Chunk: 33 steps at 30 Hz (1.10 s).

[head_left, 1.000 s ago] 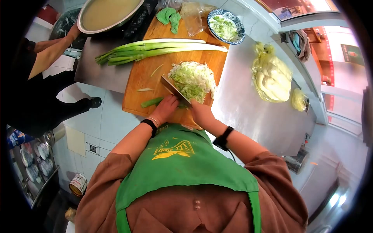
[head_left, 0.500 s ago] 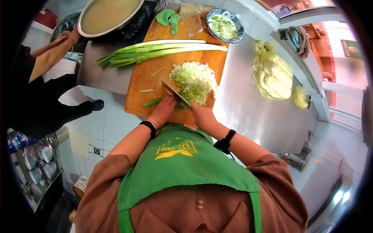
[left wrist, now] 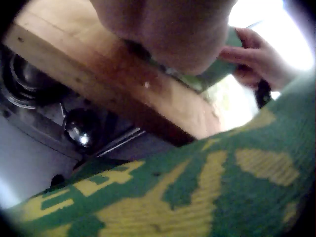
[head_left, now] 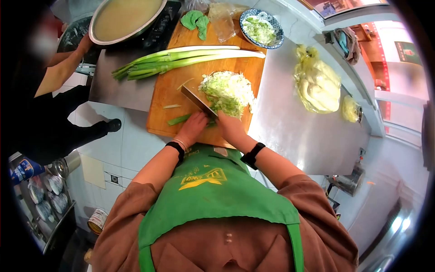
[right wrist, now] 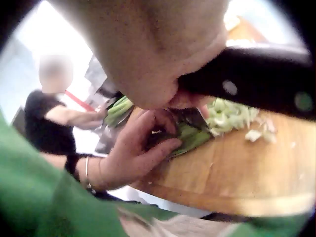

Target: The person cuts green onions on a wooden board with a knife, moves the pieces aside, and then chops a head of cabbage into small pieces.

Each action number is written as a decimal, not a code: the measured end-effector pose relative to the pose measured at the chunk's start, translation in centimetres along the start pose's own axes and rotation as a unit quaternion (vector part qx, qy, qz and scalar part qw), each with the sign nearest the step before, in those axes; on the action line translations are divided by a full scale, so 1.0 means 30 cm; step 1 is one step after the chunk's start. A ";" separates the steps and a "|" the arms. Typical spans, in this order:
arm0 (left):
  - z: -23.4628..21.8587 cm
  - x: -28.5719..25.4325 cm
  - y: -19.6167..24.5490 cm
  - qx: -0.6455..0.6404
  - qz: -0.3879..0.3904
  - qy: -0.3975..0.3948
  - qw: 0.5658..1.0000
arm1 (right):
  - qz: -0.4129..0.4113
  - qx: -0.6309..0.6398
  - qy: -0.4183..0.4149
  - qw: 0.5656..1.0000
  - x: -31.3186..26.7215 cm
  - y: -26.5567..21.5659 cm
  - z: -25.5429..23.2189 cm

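In the head view my right hand (head_left: 232, 129) grips a kitchen knife (head_left: 197, 100), its blade slanting across the cutting board (head_left: 158, 102). The knife's black riveted handle (right wrist: 261, 81) fills the upper right of the right wrist view. Close beside the blade, my left hand (head_left: 193, 128) holds down green scallion stalks (right wrist: 190, 139) with curled fingers. The cut end of a stalk (head_left: 178, 119) sticks out to the left of that hand. Just beyond the blade lies a heap of chopped scallion (head_left: 229, 93). Whole scallions (head_left: 181, 58) rest across the board's far part.
A patterned bowl (head_left: 277, 40) of chopped scallion stands at the back right, near green leaves (head_left: 195, 21). Rightward on the steel counter (head_left: 281, 136) sits a yellow plastic bag (head_left: 318, 84). Back left, another person's arm (head_left: 59, 75) reaches toward a large pan (head_left: 129, 20) of liquid.
My right hand and the knife have shifted left, nearer my left hand, which stays on the scallion. The person at the left has moved an arm and leaned closer to the pan.
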<state>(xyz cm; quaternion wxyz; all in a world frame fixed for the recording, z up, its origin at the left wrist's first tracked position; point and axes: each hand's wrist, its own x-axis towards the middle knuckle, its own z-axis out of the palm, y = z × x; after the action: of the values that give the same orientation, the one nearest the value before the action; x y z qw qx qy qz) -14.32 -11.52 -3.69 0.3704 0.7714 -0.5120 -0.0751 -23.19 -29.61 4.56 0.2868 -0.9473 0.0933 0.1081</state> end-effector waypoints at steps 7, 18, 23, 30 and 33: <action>-0.027 0.005 0.020 -0.015 -0.005 -0.002 1.000 | 0.010 -0.003 0.011 1.000 0.030 -0.023 0.017; -0.055 -0.048 0.083 -0.026 -0.041 -0.028 0.998 | -0.007 -0.025 -0.046 0.999 -0.275 0.233 -0.096; 0.071 0.019 0.131 -0.023 -0.026 -0.020 0.999 | -0.097 -0.139 -0.103 0.980 -0.031 0.337 -0.253; 0.075 0.125 0.217 -0.013 -0.092 0.037 0.995 | -0.139 -0.077 0.034 0.987 -0.010 0.243 -0.330; 0.086 0.101 0.210 0.007 -0.130 0.047 0.990 | -0.049 -0.059 -0.046 0.996 -0.125 0.223 -0.302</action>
<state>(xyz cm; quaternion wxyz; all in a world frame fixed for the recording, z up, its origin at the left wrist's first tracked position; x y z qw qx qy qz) -18.81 -16.63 -0.66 0.3758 0.8366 -0.3900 -0.0825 -27.01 -39.77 9.38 0.2397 -0.9600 0.0270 0.1422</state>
